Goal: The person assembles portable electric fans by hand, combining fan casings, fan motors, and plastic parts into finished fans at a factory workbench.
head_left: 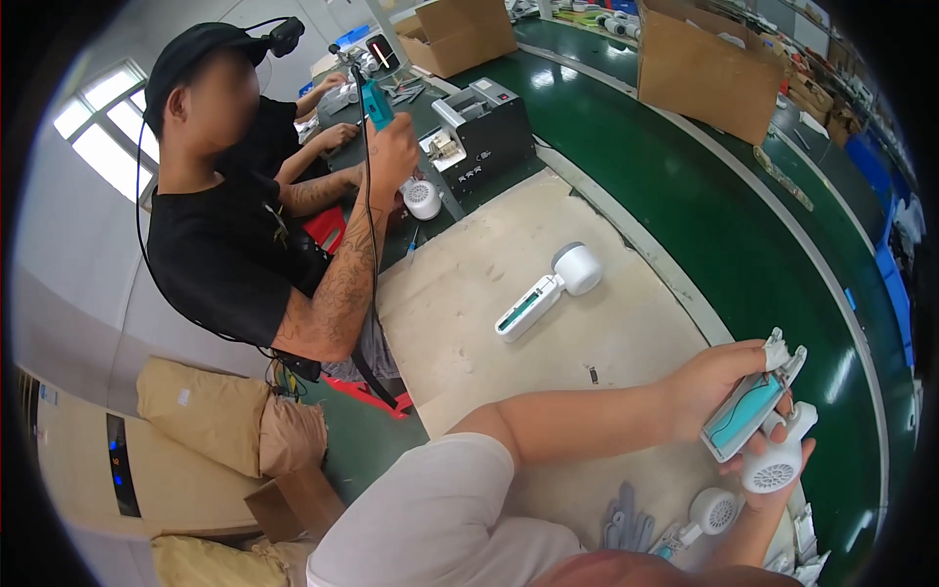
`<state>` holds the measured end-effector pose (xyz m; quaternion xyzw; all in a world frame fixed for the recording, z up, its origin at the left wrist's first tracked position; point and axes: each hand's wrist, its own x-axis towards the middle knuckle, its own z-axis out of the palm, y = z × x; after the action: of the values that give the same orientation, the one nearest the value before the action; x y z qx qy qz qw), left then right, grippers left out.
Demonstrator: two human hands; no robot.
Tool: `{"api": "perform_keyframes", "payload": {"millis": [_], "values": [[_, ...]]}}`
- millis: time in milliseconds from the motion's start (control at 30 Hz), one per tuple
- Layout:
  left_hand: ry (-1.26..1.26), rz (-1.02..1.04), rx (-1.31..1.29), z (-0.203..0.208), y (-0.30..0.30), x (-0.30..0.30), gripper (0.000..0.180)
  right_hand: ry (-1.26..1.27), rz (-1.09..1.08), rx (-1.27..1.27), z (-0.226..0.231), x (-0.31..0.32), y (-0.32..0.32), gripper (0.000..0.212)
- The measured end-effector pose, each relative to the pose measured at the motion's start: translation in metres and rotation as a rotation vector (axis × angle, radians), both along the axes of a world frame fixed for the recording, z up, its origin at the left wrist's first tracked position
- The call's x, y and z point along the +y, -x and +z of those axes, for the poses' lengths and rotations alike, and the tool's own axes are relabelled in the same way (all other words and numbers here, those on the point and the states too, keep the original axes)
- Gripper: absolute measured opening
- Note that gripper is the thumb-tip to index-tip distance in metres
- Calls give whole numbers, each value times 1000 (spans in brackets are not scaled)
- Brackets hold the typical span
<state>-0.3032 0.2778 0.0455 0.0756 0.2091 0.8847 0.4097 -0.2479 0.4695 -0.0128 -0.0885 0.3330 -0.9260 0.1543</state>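
Observation:
At the right end of the cardboard-covered table, both my hands are around a white handheld fan (pixel 773 468). Its open handle (pixel 745 415) shows a teal inside with a dark wire across it. My left hand (pixel 719 380) is closed at the handle's far end, white covers on its fingertips, beside a slim white piece (pixel 797 366) I cannot identify. My right hand (pixel 773 497) cups the round, grilled head from below, its fingers partly hidden. Another white fan (pixel 577 270) lies mid-table with green showing in its handle. A third fan (pixel 712 511) lies close to my body.
Grey gloves (pixel 627 520) lie near me. A green conveyor (pixel 606 117) runs along the table's far side. At left, a co-worker (pixel 235 245) holds a teal electric screwdriver (pixel 376 104) over a fan (pixel 422 199), beside a black machine (pixel 484 132). A cardboard box (pixel 709 73) stands beyond.

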Motion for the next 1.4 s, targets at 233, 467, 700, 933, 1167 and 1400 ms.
{"api": "perform_keyframes", "payload": {"millis": [233, 467, 700, 933, 1167, 1400], "values": [[-16, 143, 101, -3, 10, 1, 22, -134, -43, -4, -15, 18, 10, 62], [66, -38, 305, -4, 28, -9, 22, -396, -347, -189, 11, 22, 15, 50], [97, -112, 401, -17, 20, -2, 25, -525, -483, -351, -11, 49, -6, 51], [104, -90, 243, -23, 8, 5, 23, -472, -42, -42, -19, 84, -16, 46], [173, -105, 307, -38, 4, 19, 23, -848, -151, -46, 11, 86, -31, 74], [158, -170, 300, -39, 6, 21, 23, -1015, -90, 169, 59, 42, -31, 80]]}}
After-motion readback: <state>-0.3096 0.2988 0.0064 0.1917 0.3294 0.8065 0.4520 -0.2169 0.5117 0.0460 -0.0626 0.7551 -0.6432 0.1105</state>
